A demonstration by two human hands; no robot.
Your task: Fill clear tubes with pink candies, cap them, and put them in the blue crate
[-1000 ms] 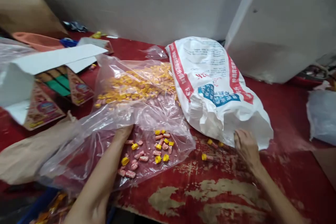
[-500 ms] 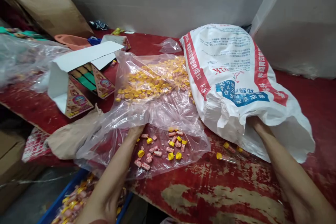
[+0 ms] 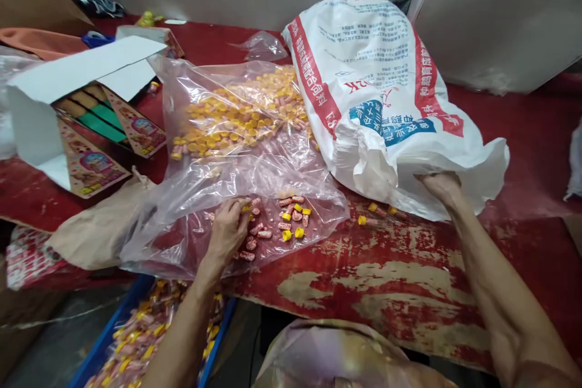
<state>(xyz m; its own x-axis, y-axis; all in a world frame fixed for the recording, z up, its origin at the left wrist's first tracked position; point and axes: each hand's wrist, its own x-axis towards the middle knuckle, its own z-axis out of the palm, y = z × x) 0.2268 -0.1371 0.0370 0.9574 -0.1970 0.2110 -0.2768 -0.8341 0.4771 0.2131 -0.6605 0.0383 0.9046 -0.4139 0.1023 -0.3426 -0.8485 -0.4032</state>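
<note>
My left hand (image 3: 230, 224) is low over the mouth of a clear plastic bag (image 3: 182, 254), its fingers bent together with a yellow cap (image 3: 246, 208) at the tips. Around it on the plastic lie several pink-and-white speckled pieces (image 3: 264, 234) and loose yellow caps (image 3: 299, 233). Deeper in the bag is a heap of yellow-capped small tubes (image 3: 240, 112). My right hand (image 3: 440, 184) reaches into the mouth of a white woven sack (image 3: 364, 54) with red stripes and a blue print; the sack hides its fingers.
Several yellow-capped clear tubes (image 3: 370, 218) lie on the worn red table (image 3: 345, 291) before the sack. An open white box (image 3: 86, 66) with printed triangular flaps stands at left, near a brown paper piece (image 3: 91, 224). Below the table edge, a blue crate (image 3: 102, 345) holds many capped pieces.
My left hand has come out from under the plastic bag's upper layer and back towards me. My right hand has drawn back slightly within the sack's mouth. The view has shifted.
</note>
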